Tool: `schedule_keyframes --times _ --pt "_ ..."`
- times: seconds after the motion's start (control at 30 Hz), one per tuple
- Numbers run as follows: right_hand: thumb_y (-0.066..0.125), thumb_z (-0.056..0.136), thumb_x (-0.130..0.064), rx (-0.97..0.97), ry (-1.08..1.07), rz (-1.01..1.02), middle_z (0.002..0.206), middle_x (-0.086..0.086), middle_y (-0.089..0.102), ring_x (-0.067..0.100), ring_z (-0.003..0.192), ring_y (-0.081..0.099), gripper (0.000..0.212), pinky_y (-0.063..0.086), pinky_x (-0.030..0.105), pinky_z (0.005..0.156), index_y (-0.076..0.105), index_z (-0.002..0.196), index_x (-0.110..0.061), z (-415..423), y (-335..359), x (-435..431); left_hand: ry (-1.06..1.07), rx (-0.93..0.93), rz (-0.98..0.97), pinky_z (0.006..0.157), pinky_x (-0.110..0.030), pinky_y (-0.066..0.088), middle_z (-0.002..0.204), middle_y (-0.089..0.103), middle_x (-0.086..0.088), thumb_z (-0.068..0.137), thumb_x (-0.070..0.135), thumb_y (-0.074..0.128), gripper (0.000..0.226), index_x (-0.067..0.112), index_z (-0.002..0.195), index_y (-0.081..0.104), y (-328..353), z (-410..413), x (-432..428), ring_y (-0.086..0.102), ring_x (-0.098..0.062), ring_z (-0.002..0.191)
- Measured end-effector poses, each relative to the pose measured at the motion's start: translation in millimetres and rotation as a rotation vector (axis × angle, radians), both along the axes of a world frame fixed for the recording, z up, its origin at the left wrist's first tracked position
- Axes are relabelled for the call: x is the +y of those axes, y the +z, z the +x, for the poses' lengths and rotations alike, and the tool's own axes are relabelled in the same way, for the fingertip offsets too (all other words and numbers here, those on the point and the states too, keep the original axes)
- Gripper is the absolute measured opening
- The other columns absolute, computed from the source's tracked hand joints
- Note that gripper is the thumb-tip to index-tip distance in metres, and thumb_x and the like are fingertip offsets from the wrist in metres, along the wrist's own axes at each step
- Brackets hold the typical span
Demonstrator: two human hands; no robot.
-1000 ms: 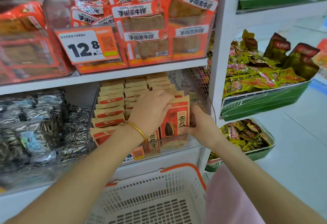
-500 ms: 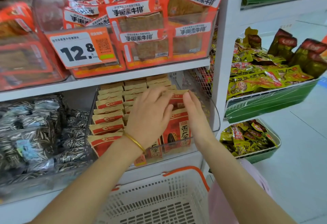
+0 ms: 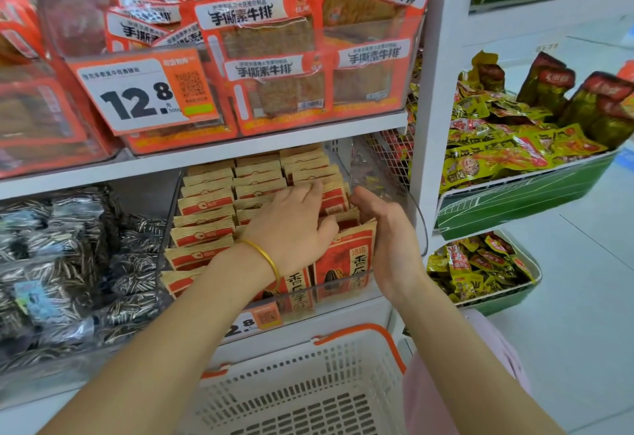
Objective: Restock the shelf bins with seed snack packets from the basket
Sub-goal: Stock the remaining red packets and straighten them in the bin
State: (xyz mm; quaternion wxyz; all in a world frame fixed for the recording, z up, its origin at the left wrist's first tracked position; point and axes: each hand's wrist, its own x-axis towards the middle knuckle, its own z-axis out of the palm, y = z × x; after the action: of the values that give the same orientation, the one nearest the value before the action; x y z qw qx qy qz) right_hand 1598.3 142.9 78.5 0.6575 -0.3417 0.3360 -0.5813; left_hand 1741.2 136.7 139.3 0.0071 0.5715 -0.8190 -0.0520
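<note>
The clear bin (image 3: 424, 228) is packed with rows of seed packets (image 3: 209, 203). These are pressed by the left hand (image 3: 291, 228), laid flat on top, and the right hand (image 3: 387, 239), straight-fingered at their side; nothing is grasped. No packets are seen in the basket (image 3: 360, 331), so restocking is judged nearly done.
</note>
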Motion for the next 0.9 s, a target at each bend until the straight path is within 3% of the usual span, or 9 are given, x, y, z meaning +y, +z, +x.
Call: schedule_keyframes --times 0.1,0.2,0.3,0.33,0.37,0.5,0.6,0.73,0.9 --pt "0.033 0.099 -0.038 -0.003 -0.009 0.080 0.078 -0.007 0.074 0.006 0.067 0.070 0.036 0.054 0.020 0.054 0.064 0.096 -0.020 -0.7 -1.2 -4.7 -0.050 0.060 0.065 0.114 -0.024 0.005 0.158 0.010 0.001 0.101 0.036 0.021 0.054 0.015 0.150 0.013 -3.2 -1.4 1.8 0.006 -0.013 0.143" --pt "0.035 0.100 -0.039 0.043 -0.001 0.166 0.081 -0.003 0.075 0.009 0.068 0.070 0.037 0.055 0.022 0.054 0.066 0.095 -0.020 0.2 -0.6 -12.6 -0.045 0.113 0.082 0.113 -0.027 0.011 0.156 0.017 0.002 0.099 0.035 0.029 0.054 0.017 0.149 0.018 -0.9 1.3 -4.2 0.012 -0.015 0.142" --pt "0.039 0.099 -0.037 0.249 -0.155 0.185 0.127 0.004 0.060 0.017 0.110 0.060 0.036 0.053 0.040 0.089 0.059 0.124 -0.019 -0.8 -6.3 -34.2 0.016 0.295 0.067 0.108 -0.026 0.024 0.147 0.038 0.000 0.099 0.024 0.035 0.043 0.018 0.142 0.039 4.7 5.4 -14.3 0.031 -0.017 0.135" --pt "0.041 0.100 -0.032 0.313 -0.200 0.182 0.131 0.005 0.056 0.020 0.116 0.055 0.034 0.048 0.045 0.097 0.056 0.126 -0.017 -1.9 -6.8 -41.0 0.033 0.326 0.027 0.107 -0.027 0.029 0.143 0.044 0.000 0.100 0.019 0.035 0.039 0.018 0.138 0.045 5.4 5.8 -17.8 0.039 -0.017 0.130" --pt "0.042 0.100 -0.026 0.352 -0.232 0.181 0.127 0.007 0.058 0.022 0.113 0.056 0.032 0.048 0.045 0.097 0.057 0.125 -0.014 -3.2 -7.0 -47.1 0.042 0.333 -0.019 0.106 -0.027 0.032 0.139 0.049 0.000 0.100 0.014 0.035 0.038 0.018 0.134 0.050 5.1 5.7 -21.2 0.044 -0.017 0.126" --pt "0.058 0.091 -0.005 0.440 -0.205 0.138 0.086 0.008 0.063 0.020 0.071 0.059 0.010 0.052 0.029 0.060 0.064 0.098 -0.005 -5.2 -8.9 -64.1 0.056 0.406 -0.110 0.094 -0.013 0.030 0.129 0.059 0.000 0.096 0.006 0.045 0.032 0.017 0.121 0.063 2.4 5.1 -30.7 0.051 -0.015 0.121" --pt "0.061 0.087 0.001 0.509 -0.211 0.111 0.081 0.008 0.061 0.019 0.066 0.057 0.014 0.051 0.031 0.058 0.062 0.081 -0.013 -1.4 -11.2 -70.0 0.066 0.456 -0.148 0.088 -0.008 0.030 0.122 0.063 0.000 0.094 0.005 0.049 0.030 0.018 0.114 0.067 -0.5 5.6 -33.0 0.055 -0.015 0.116" --pt "0.058 0.088 0.003 0.409 -0.241 0.064 0.074 0.006 0.060 0.013 0.056 0.057 0.016 0.049 0.025 0.052 0.064 0.081 -0.010 3.5 -11.5 -68.2 0.043 0.485 -0.161 0.086 -0.009 0.032 0.115 0.067 0.001 0.093 0.007 0.052 0.027 0.021 0.108 0.070 -3.1 5.2 -33.0 0.059 -0.014 0.109" --pt "0.062 0.084 0.003 0.261 -0.187 0.041 0.076 0.008 0.062 0.017 0.061 0.059 0.014 0.053 0.029 0.059 0.064 0.080 -0.010 2.6 -6.7 -64.0 -0.036 0.344 -0.078 0.097 -0.026 0.041 0.120 0.065 -0.003 0.095 0.007 0.049 0.031 0.023 0.117 0.066 -13.3 3.3 -36.3 0.059 -0.019 0.112"
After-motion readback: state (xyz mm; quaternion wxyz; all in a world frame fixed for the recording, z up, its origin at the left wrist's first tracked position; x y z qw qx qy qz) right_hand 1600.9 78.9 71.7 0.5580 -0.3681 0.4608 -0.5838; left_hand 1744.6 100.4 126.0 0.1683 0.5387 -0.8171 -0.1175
